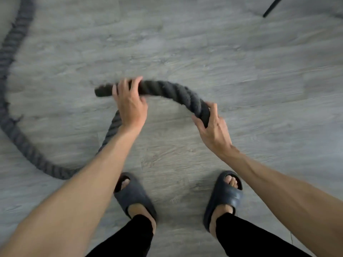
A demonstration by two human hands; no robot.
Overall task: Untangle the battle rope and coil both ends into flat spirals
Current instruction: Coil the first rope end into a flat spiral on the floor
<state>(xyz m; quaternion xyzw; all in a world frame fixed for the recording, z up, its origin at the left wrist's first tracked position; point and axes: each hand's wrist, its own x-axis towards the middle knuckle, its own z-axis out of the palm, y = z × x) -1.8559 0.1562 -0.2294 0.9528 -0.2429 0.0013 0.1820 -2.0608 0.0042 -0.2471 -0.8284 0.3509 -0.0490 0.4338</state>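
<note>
A grey wood-grain plank floor (204, 43) spreads evenly lit, with seams running outward from a thin black rod (272, 7) slanting above it.

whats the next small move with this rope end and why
Probably set the rope end on the floor and curl it inward to start the spiral's centre. The left hand grips just behind that end, the right hand grips the rope farther along, and the stretch between them arcs; no coil shows yet.

Both your arms are stretched down, left hand (130, 106) wrapped over the rope (167, 88) near its end, right hand (213, 130) gripping further along it.
</note>
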